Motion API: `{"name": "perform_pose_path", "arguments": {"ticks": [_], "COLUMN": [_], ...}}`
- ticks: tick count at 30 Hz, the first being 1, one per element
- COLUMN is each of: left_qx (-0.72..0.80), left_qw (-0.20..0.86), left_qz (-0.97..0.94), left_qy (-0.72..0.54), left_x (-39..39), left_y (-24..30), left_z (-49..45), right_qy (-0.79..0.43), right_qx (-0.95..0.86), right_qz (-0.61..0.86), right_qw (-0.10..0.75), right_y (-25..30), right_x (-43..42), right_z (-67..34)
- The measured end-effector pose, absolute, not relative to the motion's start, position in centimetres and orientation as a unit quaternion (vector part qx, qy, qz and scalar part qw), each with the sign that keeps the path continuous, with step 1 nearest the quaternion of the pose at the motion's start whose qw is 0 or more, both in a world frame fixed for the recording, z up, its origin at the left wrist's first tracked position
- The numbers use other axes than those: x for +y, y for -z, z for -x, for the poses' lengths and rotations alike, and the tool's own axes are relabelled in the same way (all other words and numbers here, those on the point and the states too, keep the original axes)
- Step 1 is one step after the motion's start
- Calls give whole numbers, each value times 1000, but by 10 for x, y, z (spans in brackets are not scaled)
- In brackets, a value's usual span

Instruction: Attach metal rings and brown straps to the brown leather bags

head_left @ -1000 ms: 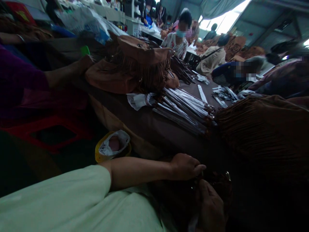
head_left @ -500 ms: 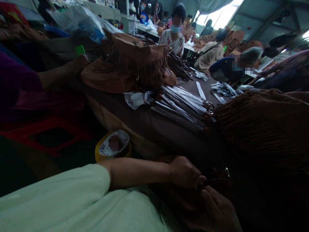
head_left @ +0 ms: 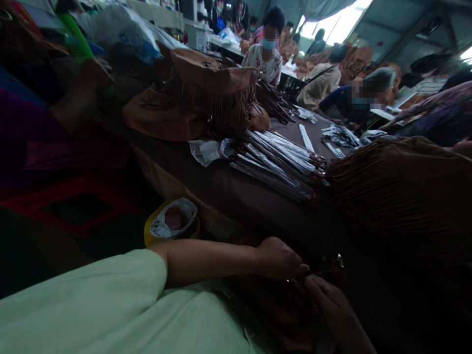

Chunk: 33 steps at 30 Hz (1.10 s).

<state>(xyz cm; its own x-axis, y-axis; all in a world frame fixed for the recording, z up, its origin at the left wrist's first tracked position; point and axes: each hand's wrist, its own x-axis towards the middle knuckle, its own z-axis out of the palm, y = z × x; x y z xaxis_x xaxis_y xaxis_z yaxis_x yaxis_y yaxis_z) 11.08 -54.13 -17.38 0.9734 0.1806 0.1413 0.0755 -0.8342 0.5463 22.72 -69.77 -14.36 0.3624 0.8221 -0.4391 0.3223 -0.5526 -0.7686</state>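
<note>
My left hand (head_left: 280, 259) is closed, its thumb and fingers pinched together over a dark brown bag (head_left: 282, 307) at the table's near edge. Close beside it, my right hand (head_left: 326, 293) is pinched shut too, the fingertips of both hands almost meeting. A small metal glint shows between them, too dim to make out as a particular fitting. Another shiny metal piece shows on the bag just beyond my right hand. Much of the bag is lost in shadow and behind my hands.
Brown fringed bags (head_left: 221, 78) are piled on the dark table, with another fringed bag (head_left: 416, 182) at right. Wrapped straps (head_left: 280, 162) lie between. A yellow bucket (head_left: 147, 235) with a white liner and a red stool (head_left: 73, 223) stand below. At left a co-worker's arm holds something green (head_left: 75, 37).
My hands have shifted slightly left, still pinched together, and the bag's shiny metal piece has moved left with them. The co-worker's hand at left has moved left and up with the green thing.
</note>
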Motion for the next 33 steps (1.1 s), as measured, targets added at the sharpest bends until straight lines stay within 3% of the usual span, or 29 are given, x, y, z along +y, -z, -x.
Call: {"name": "perform_pose_path", "arguments": {"ticks": [4,7,10,14,16,20,23,27,30,33], "left_qx": [99,115,80,24,-1,-32,27,103,107,117], "left_qw": [393,460,479,400,383,504,623,755,758,659], "left_qz": [-911,-878,-870,-911,-921,-863,-782,-648,-643,-741], "left_qy": [-74,-59,-81,-95,-75,-17,16,-4,-26,-55], "left_x": [-525,-513,-516,-534,-538,-526,-512,-506,-502,-493], "left_y": [165,158,150,146,147,153,160,170,171,150], "left_z": [-98,-86,-79,-77,-77,-74,-71,-65,-62,-63], "right_qy": [-447,-437,-353,-220,-167,-139,-130,-177,-108,9], "right_qx": [-332,-377,-429,-439,-460,-518,-524,-505,-488,-531], "right_qz": [746,734,780,862,867,830,809,817,848,839], "right_qw": [365,358,289,124,86,156,234,213,177,117], "right_y": [144,143,134,111,104,107,123,164,184,171], "right_x": [-712,-719,-711,-683,-671,-669,-692,-739,-768,-780], "right_z": [-224,-220,-210,-182,-167,-155,-166,-197,-220,-236]}}
